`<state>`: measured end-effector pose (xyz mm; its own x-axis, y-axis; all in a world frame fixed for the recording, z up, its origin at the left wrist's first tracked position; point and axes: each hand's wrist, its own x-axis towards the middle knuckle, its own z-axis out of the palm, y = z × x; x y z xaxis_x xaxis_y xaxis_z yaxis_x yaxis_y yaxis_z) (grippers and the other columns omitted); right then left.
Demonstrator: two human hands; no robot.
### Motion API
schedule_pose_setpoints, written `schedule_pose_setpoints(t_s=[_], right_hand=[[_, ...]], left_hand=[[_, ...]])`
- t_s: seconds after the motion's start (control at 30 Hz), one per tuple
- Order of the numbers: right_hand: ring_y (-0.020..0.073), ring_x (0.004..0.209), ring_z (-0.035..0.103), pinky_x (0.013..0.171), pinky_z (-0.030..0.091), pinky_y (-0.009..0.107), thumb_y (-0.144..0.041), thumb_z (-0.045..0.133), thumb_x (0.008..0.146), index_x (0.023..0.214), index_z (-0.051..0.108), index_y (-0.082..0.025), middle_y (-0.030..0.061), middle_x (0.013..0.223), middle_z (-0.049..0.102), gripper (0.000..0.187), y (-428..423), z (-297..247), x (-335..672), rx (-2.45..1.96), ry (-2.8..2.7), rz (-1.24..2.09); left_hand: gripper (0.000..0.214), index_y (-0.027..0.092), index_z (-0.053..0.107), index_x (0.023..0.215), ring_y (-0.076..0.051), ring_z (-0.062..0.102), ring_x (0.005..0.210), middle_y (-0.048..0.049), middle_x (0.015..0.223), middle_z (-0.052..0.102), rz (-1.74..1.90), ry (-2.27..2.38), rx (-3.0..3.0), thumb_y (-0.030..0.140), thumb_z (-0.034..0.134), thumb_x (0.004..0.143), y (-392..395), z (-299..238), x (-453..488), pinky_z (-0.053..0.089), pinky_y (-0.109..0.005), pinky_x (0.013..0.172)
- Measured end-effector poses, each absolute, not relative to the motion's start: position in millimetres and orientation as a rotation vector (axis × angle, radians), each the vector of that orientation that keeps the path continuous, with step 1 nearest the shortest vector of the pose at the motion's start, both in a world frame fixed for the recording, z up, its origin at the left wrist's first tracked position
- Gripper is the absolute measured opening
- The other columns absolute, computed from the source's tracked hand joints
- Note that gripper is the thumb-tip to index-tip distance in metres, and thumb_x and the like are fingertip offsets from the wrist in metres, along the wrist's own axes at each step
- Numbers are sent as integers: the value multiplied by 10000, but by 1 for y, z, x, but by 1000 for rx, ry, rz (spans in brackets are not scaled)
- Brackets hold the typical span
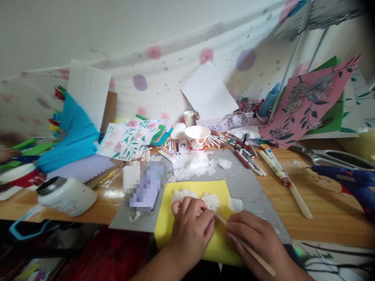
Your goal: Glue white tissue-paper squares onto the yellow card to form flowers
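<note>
A yellow sheet of paper point(166, 218) lies on a grey cutting mat, bearing two ruffled white tissue-paper clusters. My right hand point(259, 240) is closed round a flat wooden stick point(249, 249), its tip pointing up and left to the right cluster point(211, 201). My left hand point(191, 224) rests over the sheet with fingers curled in beside that tip; whatever sits in them is hidden. It partly covers the left cluster point(183, 194). A small white paper piece point(235, 204) lies at the sheet's right edge.
Torn white tissue point(195, 166) and a paper bowl point(197, 138) stand beyond the sheet. A blurred-out phone-like object point(148, 187) and a white bottle point(67, 196) lie left. Markers point(249, 158), scissors point(331, 156) and a blue glue gun point(342, 179) lie right.
</note>
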<state>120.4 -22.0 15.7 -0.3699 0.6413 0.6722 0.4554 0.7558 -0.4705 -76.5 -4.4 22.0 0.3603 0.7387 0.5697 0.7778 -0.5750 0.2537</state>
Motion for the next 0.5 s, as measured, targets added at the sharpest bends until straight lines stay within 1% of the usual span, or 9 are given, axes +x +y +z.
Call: schedule_pose_setpoints(t_s=[0.07,0.17,0.23,0.33,0.43,0.5], right_hand=[[161,677,649,595,517,258,-104,533,903,927,632,-228,31,778,683,161,-24,15,126,-882,-1903,398],[143,607,583,538,455,240,-194,557,934,848,631,-235,-1,692,628,121,-27,11,134,-1052,-1543,528],[145,600,548,516,421,240,-255,569,945,821,631,-232,-4,673,603,141,-28,5,139,-1118,-1327,619],[150,628,532,527,401,244,-302,590,944,832,643,-227,-1,685,598,145,-29,-1,143,-1100,-1144,756],[142,647,516,540,379,238,-308,626,928,841,652,-228,-9,686,586,122,-27,-4,145,-1082,-1047,777],[134,637,499,537,365,233,-310,635,924,837,648,-231,-20,673,569,118,-26,-4,147,-1086,-1004,761]], left_hand=[[119,241,667,784,-210,536,848,-11,853,645,-1002,-1433,-2548,157,633,860,-4,24,-77,249,-406,776],[92,230,677,813,-218,543,862,-30,879,656,-1006,-1422,-2585,182,617,865,-3,28,-78,256,-403,780],[78,224,677,830,-215,552,857,-31,885,662,-1032,-1416,-2609,191,612,859,-2,31,-80,258,-395,771],[77,219,670,837,-206,564,850,-25,875,663,-1069,-1416,-2619,188,602,851,-1,40,-82,260,-384,761],[99,232,673,848,-206,565,872,-22,900,656,-1069,-1378,-2654,177,592,860,6,52,-79,260,-383,760],[139,265,687,889,-217,558,928,-19,969,652,-971,-1338,-2733,157,608,853,14,60,-72,252,-393,776]])
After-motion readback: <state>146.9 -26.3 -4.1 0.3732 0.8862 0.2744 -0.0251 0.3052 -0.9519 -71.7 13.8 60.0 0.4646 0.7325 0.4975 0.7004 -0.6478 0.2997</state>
